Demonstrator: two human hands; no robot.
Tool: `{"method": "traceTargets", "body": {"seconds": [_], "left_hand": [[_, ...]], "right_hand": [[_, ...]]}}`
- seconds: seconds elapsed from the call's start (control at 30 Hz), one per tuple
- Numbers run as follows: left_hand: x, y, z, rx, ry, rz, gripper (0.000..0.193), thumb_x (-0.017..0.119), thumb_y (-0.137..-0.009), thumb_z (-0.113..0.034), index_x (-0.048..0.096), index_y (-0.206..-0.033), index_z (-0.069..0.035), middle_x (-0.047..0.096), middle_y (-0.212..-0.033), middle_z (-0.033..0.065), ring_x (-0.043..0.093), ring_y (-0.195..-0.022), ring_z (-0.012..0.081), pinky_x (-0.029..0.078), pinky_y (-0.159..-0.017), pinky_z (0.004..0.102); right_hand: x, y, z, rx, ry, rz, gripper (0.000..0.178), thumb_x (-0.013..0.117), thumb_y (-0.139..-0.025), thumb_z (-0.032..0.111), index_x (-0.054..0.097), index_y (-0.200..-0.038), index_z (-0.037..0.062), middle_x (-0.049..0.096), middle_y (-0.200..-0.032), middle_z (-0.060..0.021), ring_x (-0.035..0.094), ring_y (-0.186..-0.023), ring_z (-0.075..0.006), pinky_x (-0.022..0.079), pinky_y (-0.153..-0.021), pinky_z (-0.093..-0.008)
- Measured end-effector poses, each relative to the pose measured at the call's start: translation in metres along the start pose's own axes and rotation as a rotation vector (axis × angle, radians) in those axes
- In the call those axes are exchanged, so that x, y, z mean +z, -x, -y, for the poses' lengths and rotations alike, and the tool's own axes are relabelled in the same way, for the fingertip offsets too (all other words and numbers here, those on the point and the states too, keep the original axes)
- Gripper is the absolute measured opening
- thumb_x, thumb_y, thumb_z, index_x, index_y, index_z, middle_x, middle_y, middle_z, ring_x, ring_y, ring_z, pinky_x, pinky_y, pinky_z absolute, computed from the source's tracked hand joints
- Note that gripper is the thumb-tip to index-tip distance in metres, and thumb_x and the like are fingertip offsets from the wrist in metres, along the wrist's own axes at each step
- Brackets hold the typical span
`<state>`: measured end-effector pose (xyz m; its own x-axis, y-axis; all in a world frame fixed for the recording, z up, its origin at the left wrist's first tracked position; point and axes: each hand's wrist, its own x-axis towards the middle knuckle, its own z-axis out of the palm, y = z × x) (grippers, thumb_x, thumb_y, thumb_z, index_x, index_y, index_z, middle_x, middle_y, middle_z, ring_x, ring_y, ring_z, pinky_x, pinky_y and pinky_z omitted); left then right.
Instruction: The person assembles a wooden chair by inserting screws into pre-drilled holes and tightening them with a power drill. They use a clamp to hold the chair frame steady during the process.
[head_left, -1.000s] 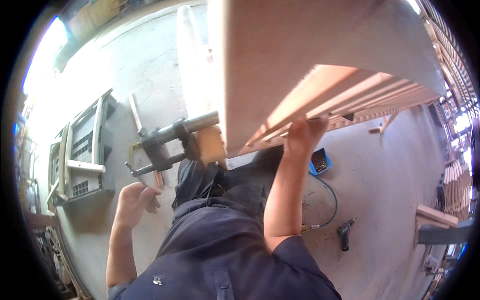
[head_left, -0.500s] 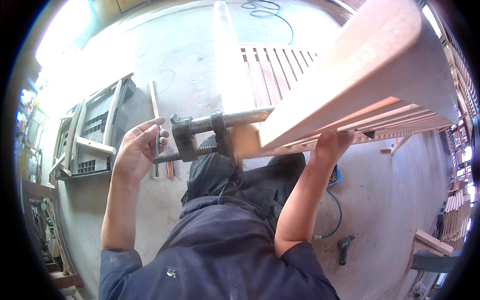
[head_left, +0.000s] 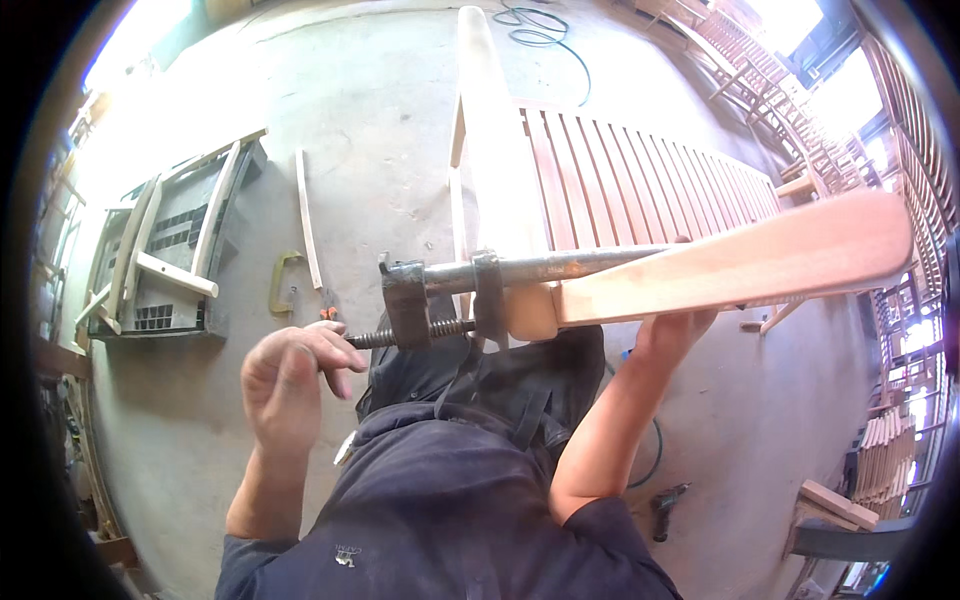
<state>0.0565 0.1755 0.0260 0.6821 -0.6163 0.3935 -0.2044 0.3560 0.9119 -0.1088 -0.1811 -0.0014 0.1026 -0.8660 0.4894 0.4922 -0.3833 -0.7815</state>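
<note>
A dark metal bar clamp (head_left: pixel 405 305) lies across the end of a slatted wooden bench (head_left: pixel 570 180), its jaw close against a rounded wood end. My left hand (head_left: pixel 285 385) is at the tip of the clamp's threaded screw, fingers half curled and apart, thumb raised; no handle shows in them. Below the pale, wide wooden rail (head_left: pixel 740 260) in front of me, my right hand (head_left: pixel 675 335) grips from underneath. A fingertip shows above the rail's upper edge beside the clamp's pipe; the rest of the fingers are hidden behind the wood.
On the floor at left are a dark crate (head_left: pixel 185 250) with wooden frame parts on it, a wood strip (head_left: pixel 306 220) and a yellowish C-shaped clamp (head_left: pixel 283 283). A cordless drill (head_left: pixel 665 510) lies at lower right. A green hose (head_left: pixel 540 30) coils far off; stacked slats (head_left: pixel 885 450) stand right.
The wide rail looks lower and flatter in view, showing more of the slats behind it. My left hand has come off the thin clamp handle it was pinching; my right hand stays under the rail.
</note>
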Motion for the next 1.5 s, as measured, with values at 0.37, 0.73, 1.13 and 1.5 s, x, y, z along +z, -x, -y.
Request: {"method": "traceTargets", "body": {"seconds": [0.37, 0.73, 1.13, 1.5], "left_hand": [[0.015, 0.022, 0.006, -0.822, 0.810, 0.050, 0.095, 0.067, -0.087, -0.063, 0.043, -0.142, 0.011, 0.063, -0.119, 0.0253, 0.065, -0.109, 0.0304, 0.055, -0.087, 0.0390], [-0.024, -0.005, 0.029, -0.865, 0.748, 0.257, 0.054, 0.072, -0.082, 0.001, 0.050, -0.131, 0.007, 0.069, -0.109, 0.0246, 0.069, -0.100, 0.0286, 0.056, -0.083, 0.0366], [-0.048, -0.111, 0.080, 0.528, -0.394, 0.901, 0.040, 0.074, -0.071, -0.006, 0.067, -0.110, -0.011, 0.070, -0.108, 0.0067, 0.068, -0.089, 0.0280, 0.058, -0.070, 0.0381], [-0.054, -0.056, 0.054, -1.266, 1.120, 0.381, 0.061, 0.083, -0.074, -0.017, 0.043, -0.119, -0.003, 0.063, -0.105, 0.0281, 0.068, -0.088, 0.0357, 0.060, -0.070, 0.0397]], "right_hand": [[0.014, 0.002, 0.014, 0.106, 0.267, -0.050, 0.029, 0.074, -0.093, 0.023, 0.063, -0.111, 0.0031, 0.060, -0.087, -0.0011, 0.054, -0.071, -0.0080, 0.046, -0.060, -0.0223], [0.009, 0.007, 0.011, 0.225, 0.415, -0.049, 0.040, 0.069, -0.095, 0.036, 0.062, -0.121, 0.0063, 0.059, -0.096, -0.0027, 0.058, -0.088, -0.0143, 0.052, -0.074, -0.0308], [0.019, 0.008, 0.014, 0.192, 0.513, -0.118, 0.038, 0.069, -0.094, 0.028, 0.062, -0.122, 0.0029, 0.062, -0.103, -0.0042, 0.060, -0.094, -0.0140, 0.052, -0.079, -0.0302], [0.010, 0.025, 0.015, 0.078, 0.491, -0.098, 0.037, 0.069, -0.093, 0.021, 0.061, -0.122, -0.0002, 0.065, -0.109, -0.0056, 0.062, -0.100, -0.0138, 0.052, -0.084, -0.0296]]}}
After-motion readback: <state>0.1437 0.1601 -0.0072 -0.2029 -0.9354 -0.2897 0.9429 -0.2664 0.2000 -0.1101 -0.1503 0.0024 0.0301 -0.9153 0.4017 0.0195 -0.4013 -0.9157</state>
